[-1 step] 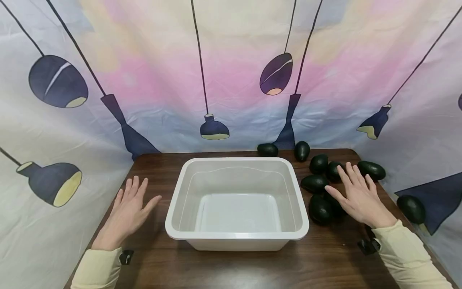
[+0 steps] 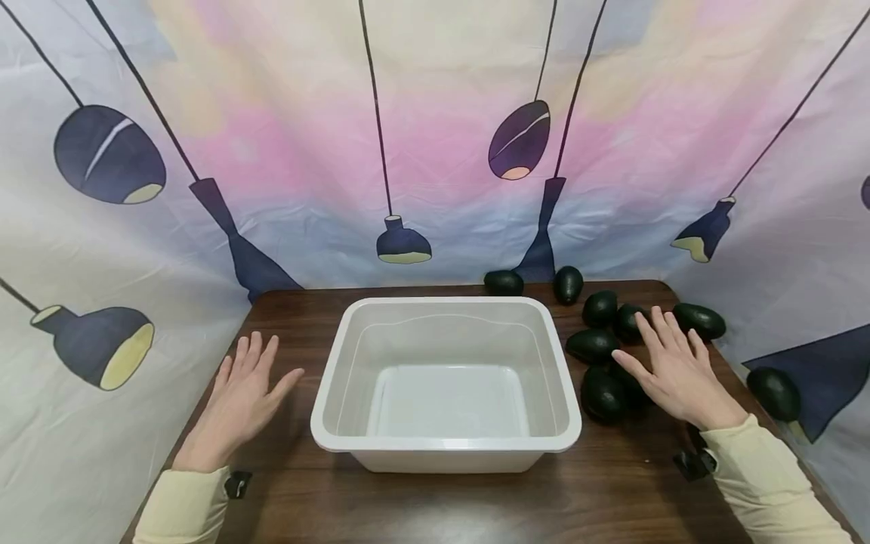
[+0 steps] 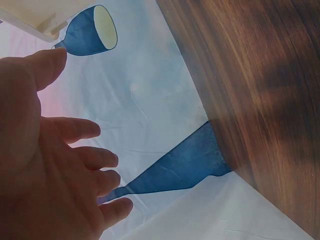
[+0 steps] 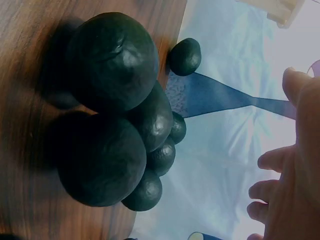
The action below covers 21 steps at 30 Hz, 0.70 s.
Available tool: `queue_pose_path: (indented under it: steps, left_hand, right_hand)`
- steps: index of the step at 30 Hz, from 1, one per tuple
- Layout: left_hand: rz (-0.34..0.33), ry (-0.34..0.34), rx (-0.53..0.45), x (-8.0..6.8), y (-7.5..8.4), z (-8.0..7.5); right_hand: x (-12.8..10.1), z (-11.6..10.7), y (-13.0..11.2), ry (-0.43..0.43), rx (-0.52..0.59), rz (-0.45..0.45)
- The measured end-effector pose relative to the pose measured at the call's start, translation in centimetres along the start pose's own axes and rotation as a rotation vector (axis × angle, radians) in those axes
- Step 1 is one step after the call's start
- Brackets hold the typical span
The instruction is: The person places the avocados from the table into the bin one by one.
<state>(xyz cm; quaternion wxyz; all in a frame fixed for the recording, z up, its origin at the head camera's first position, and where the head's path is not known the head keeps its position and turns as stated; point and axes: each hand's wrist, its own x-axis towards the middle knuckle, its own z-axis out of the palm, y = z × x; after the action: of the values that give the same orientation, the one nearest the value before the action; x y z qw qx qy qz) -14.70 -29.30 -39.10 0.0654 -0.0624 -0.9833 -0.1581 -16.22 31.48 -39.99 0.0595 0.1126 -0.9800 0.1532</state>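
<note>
The dark green, oval avocados (image 2: 603, 394) lay mostly clustered on the brown wooden desk (image 2: 448, 506), below the nearer right hand (image 2: 683, 381) and toward its thumb side. Its fingers (image 2: 662, 326) were spread, gripping nothing. Across the white rectangular plastic tub (image 2: 445, 443) from me, the left hand (image 2: 234, 400) hovered well apart, likewise spread and empty.

Nothing has visibly changed since a moment earlier.

We see creased, pale yellow sleeves (image 2: 764, 472), each with a small black fitting (image 2: 238, 484) at its end, and bare hands (image 2: 234, 400).
</note>
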Motion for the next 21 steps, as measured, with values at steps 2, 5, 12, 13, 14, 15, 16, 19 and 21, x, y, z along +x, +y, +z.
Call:
queue_pose_path:
  steps: [2, 5, 12, 13, 14, 15, 16, 19, 21]
  left_hand:
    - [0.002, -0.009, 0.000, 0.0, 0.1, 0.0]
    - [0.011, -0.015, -0.003, 0.0, 0.2, 0.1]
    - [0.011, 0.073, -0.249, -1.1, 2.5, -1.4]
    - [0.009, 0.101, -0.311, -1.6, 3.3, -1.8]
    - [0.009, 0.133, -0.369, -2.1, 4.1, -2.0]
    - [0.009, 0.166, -0.421, -2.6, 4.9, -2.2]
    - [0.015, 0.208, -0.461, -3.2, 5.8, -2.3]
    - [0.065, 0.325, -0.553, -4.5, 8.3, -2.0]
    - [0.114, 0.381, -0.585, -5.0, 9.6, -1.4]
  right_hand:
    - [-0.3, 0.0, 0.1, -0.015, 0.000, 0.014]
    - [-0.5, 0.1, 0.4, -0.042, 0.005, 0.033]
    - [-0.9, 0.6, 0.3, 0.003, 0.065, 0.031]
    - [-1.2, 0.9, 0.2, 0.014, 0.081, 0.031]
    - [-1.4, 1.3, 0.0, 0.029, 0.096, 0.030]
    - [-1.7, 1.7, -0.2, 0.046, 0.113, 0.028]
    - [-1.9, 2.2, -0.4, 0.062, 0.130, 0.026]
    - [-2.6, 3.6, -1.1, 0.115, 0.164, 0.029]
    - [-3.0, 4.5, -1.6, 0.146, 0.182, 0.036]
